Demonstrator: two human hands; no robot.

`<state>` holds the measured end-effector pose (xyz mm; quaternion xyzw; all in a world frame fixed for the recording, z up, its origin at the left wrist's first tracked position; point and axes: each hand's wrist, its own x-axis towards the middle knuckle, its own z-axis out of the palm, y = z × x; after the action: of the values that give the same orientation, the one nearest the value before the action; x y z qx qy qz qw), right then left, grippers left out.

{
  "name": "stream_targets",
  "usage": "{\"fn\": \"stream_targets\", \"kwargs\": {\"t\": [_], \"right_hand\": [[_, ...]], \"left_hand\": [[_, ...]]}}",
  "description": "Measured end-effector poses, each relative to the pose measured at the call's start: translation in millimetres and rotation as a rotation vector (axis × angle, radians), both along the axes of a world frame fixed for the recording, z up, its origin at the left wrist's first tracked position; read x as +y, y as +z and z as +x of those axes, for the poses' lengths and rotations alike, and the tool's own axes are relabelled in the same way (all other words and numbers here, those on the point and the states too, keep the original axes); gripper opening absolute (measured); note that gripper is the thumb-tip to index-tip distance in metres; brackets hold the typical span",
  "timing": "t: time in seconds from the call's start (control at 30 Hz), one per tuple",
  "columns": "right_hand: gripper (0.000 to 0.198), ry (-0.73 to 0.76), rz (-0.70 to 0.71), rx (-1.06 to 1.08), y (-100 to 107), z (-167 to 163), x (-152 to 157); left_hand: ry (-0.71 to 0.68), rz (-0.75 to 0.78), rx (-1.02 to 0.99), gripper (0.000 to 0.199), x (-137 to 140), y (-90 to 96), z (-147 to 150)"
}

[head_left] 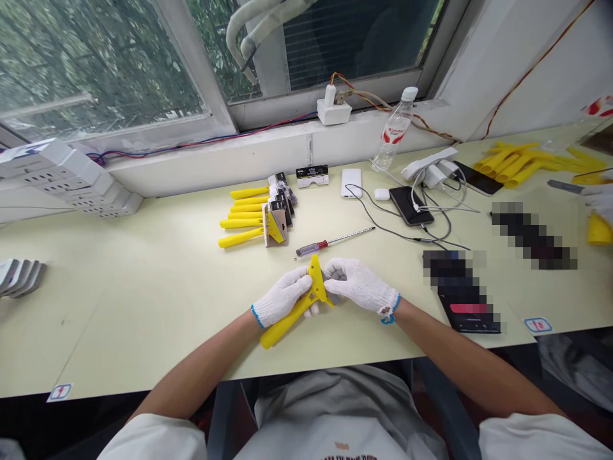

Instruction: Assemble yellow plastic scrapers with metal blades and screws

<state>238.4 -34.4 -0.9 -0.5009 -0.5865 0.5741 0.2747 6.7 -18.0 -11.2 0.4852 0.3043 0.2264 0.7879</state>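
Note:
My left hand (286,296), in a white knit glove with a blue cuff, is closed around a yellow scraper (287,322) just below its wide head. The scraper's handle points toward me and to the left. From the right, my gloved right hand (359,283) pinches the grey blade (334,291) at the scraper's head; its fingertips are partly hidden. Beyond my hands lies a screwdriver (311,248) with a clear and red handle. Several yellow scrapers (242,237) with packaged heads are lined up behind it on the left.
White boxes (62,172) are stacked at the far left. A power bank (351,183), phone (410,206), cables and power strip (433,167) lie at the back right, near a water bottle (395,131). Another person's gloved hand (601,201) is at the right edge, near yellow handles (512,163).

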Motion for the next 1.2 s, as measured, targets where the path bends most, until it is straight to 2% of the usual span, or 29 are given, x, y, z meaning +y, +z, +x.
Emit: {"fn": "stream_targets", "kwargs": {"t": [0.43, 0.7, 0.87, 1.03, 1.2], "right_hand": [[0.017, -0.024, -0.049, -0.038, 11.0, -1.7, 0.6], [0.014, -0.020, -0.075, -0.019, 7.6, -0.8, -0.9], [0.016, -0.007, -0.029, -0.034, 11.4, -2.7, -0.5], [0.017, -0.020, -0.068, -0.032, 13.8, -5.2, -1.7], [0.014, -0.021, -0.052, -0.046, 8.5, -5.4, -2.4]], "left_hand": [[-0.026, 0.023, 0.040, 0.047, 1.9, 5.6, 0.9], [0.011, -0.120, 0.014, 0.037, 3.6, 9.8, 3.0], [0.019, -0.056, 0.073, 0.036, 2.9, 10.4, 5.5], [-0.023, -0.020, 0.066, 0.033, 4.3, 9.7, 4.0], [-0.059, 0.078, 0.144, 0.046, 4.4, 11.3, 1.5]]}}
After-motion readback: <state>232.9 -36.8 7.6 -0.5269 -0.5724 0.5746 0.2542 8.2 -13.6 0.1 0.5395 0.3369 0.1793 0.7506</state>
